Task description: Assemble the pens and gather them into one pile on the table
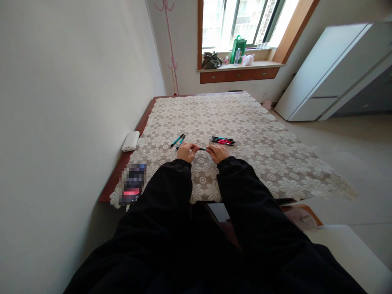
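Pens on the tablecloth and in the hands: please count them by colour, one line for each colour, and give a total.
Teal pens: 3, namely two lying loose on the tablecloth at and one held between the left hand and the right hand at.
Red pens: about 3, in a tight bundle; the exact number is hard to tell.
Total: about 6.

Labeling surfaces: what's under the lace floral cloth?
A reddish-brown wooden table shows along the left edge of the lace floral cloth. The rest of the tabletop is covered, so its surface there cannot be seen.
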Action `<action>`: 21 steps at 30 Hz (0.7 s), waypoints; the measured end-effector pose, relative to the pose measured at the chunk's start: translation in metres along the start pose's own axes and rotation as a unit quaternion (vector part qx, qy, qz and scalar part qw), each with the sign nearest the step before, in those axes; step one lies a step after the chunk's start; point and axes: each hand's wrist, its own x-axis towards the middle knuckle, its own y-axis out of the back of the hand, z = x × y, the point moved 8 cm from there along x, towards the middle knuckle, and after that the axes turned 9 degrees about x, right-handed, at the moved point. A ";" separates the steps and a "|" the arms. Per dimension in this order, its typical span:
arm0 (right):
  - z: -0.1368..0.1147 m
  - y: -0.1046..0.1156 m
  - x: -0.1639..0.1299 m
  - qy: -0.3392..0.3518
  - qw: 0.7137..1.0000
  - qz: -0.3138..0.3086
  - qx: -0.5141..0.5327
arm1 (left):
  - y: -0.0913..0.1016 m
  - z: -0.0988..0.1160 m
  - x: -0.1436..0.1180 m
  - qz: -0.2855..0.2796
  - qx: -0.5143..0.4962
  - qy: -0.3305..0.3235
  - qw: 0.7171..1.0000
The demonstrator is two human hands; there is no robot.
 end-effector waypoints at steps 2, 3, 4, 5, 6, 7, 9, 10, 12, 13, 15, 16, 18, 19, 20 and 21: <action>0.005 0.004 0.001 -0.008 0.999 0.030 0.018 | 0.004 -0.005 0.000 0.021 -0.005 0.032 0.999; 0.008 0.006 0.001 -0.011 0.998 0.048 0.032 | 0.006 -0.009 -0.001 0.034 -0.013 0.056 0.998; 0.011 0.009 0.001 -0.015 0.997 0.066 0.047 | 0.009 -0.014 -0.001 0.049 -0.028 0.084 0.995; 0.015 0.012 0.001 -0.019 0.994 0.085 0.063 | 0.011 -0.020 -0.002 0.060 -0.048 0.111 0.991; 0.018 0.016 0.001 -0.024 0.991 0.103 0.080 | 0.013 -0.024 -0.002 0.068 -0.072 0.135 0.986; 0.021 0.018 0.001 -0.025 0.988 0.118 0.098 | 0.014 -0.028 -0.002 0.074 -0.094 0.152 0.981; 0.023 0.023 0.001 -0.018 0.982 0.137 0.130 | 0.016 -0.030 -0.002 0.082 -0.127 0.165 0.975; 0.022 0.024 0.001 -0.010 0.980 0.141 0.142 | 0.016 -0.031 -0.002 0.086 -0.137 0.167 0.973; 0.019 0.025 0.001 0.005 0.978 0.137 0.156 | 0.017 -0.031 -0.001 0.091 -0.156 0.171 0.969; 0.017 0.025 0.000 0.010 0.978 0.134 0.158 | 0.018 -0.031 -0.001 0.093 -0.167 0.175 0.966; 0.013 0.024 -0.001 0.018 0.979 0.129 0.156 | 0.017 -0.031 -0.001 0.096 -0.193 0.182 0.959; 0.011 0.024 -0.002 0.022 0.980 0.127 0.153 | 0.017 -0.031 -0.001 0.098 -0.205 0.184 0.956; 0.008 0.025 -0.003 0.029 0.981 0.126 0.146 | 0.016 -0.031 -0.001 0.099 -0.220 0.185 0.953; 0.007 0.025 -0.003 0.031 0.981 0.127 0.141 | 0.015 -0.032 -0.001 0.100 -0.223 0.183 0.952; 0.006 0.026 -0.003 0.034 0.982 0.129 0.135 | 0.015 -0.032 -0.001 0.102 -0.223 0.180 0.953; 0.006 0.027 -0.003 0.037 0.982 0.132 0.130 | 0.014 -0.033 -0.001 0.104 -0.220 0.175 0.954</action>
